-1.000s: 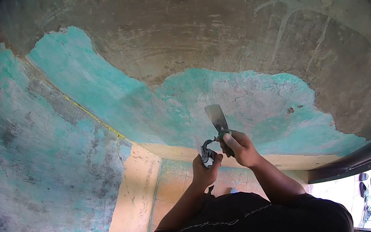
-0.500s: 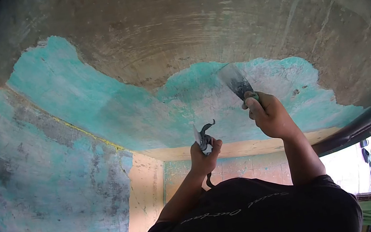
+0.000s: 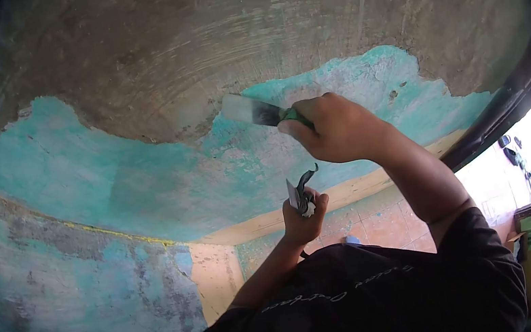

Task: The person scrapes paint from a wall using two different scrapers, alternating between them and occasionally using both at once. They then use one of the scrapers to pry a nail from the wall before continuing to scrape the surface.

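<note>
Overhead at twelve o'clock, my right hand (image 3: 339, 129) fists the scraper (image 3: 249, 110) shallow against the ceiling (image 3: 144, 40) to slip under turquoise paint (image 3: 111, 189); at six, my left hand (image 3: 302, 219) clutches a small tool (image 3: 297, 195) clear.

Ceiling (image 3: 191, 33) just beyond right hand (image 3: 337, 129) fingers, putty knife (image 3: 249, 109) bridging: blocked. Clear air beneath fingers down to scraper (image 3: 300, 192) in left hand (image 3: 302, 221). Dark frame (image 3: 516, 94) well right.
</note>
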Action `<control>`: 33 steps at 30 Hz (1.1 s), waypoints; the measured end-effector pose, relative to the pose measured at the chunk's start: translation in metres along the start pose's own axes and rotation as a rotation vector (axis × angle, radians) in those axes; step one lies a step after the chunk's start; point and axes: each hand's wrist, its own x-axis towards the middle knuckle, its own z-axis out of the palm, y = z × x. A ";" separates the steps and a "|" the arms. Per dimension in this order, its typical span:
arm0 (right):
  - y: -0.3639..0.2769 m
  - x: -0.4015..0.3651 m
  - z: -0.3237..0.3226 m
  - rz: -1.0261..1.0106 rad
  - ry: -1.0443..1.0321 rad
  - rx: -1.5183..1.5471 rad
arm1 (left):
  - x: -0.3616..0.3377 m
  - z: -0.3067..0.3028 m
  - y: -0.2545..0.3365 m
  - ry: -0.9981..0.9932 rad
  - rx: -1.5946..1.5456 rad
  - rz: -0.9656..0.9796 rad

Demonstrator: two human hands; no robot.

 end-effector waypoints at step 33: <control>-0.022 -0.012 0.073 0.353 -0.051 0.925 | -0.025 -0.073 0.004 0.130 -0.074 -0.052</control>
